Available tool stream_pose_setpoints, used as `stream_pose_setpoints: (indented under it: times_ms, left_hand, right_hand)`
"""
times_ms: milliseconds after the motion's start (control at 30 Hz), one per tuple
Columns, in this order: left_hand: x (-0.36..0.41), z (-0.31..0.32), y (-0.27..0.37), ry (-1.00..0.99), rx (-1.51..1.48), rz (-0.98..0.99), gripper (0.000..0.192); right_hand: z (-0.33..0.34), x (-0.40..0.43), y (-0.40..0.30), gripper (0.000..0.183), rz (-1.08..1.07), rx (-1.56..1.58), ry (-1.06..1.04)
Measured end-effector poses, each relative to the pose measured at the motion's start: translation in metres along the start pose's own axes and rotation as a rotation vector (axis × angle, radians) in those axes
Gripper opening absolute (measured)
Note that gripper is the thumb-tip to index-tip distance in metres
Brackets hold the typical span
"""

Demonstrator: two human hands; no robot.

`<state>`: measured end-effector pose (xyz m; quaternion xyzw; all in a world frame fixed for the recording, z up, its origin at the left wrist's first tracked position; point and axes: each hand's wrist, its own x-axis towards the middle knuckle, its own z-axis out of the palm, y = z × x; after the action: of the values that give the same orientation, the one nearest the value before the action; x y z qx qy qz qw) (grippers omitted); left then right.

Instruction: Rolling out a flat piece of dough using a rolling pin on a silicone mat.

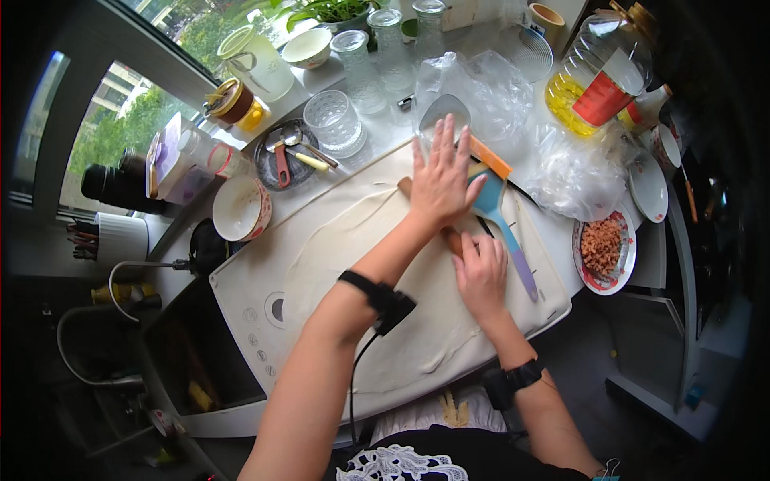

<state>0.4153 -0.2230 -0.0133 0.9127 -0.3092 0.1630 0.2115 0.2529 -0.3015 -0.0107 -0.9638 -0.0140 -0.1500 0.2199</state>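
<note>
A large thin sheet of dough [337, 258] lies spread over a white board [243, 300]. Across its upper right part rests a wooden rolling pin [452, 239]. My left hand [442, 174], its fingers spread and pointing away from me, lies over the pin's middle, so whether the palm touches it is hidden. Curled fingers of my right hand [483, 276] rest on the pin's near end. Just right of both hands lies a spatula [511, 234] with a blue head and purple handle. An orange-edged tool [490, 157] is partly under the spatula's head.
A bowl of minced meat [603, 246] stands right of the board, below crumpled plastic bags [574, 174] and an oil bottle [595, 78]. Glasses [334, 123], a plate with spoons [280, 156] and a patterned bowl [240, 207] line the far left side. A dark sink [198, 355] borders the board's left.
</note>
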Motion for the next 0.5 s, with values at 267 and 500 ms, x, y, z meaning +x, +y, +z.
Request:
stream_pose_setpoints:
  times_ms: [267, 500]
  left_hand:
    - [-0.056, -0.087, -0.04, 0.125, -0.204, 0.027, 0.074]
    - [-0.179, -0.101, -0.062, -0.193, 0.084, -0.037, 0.088]
  right_hand:
    - [-0.024, -0.016, -0.004, 0.041, -0.046, 0.113, -0.014]
    - [0.009, -0.037, -0.061, 0.044, -0.101, 0.326, -0.182]
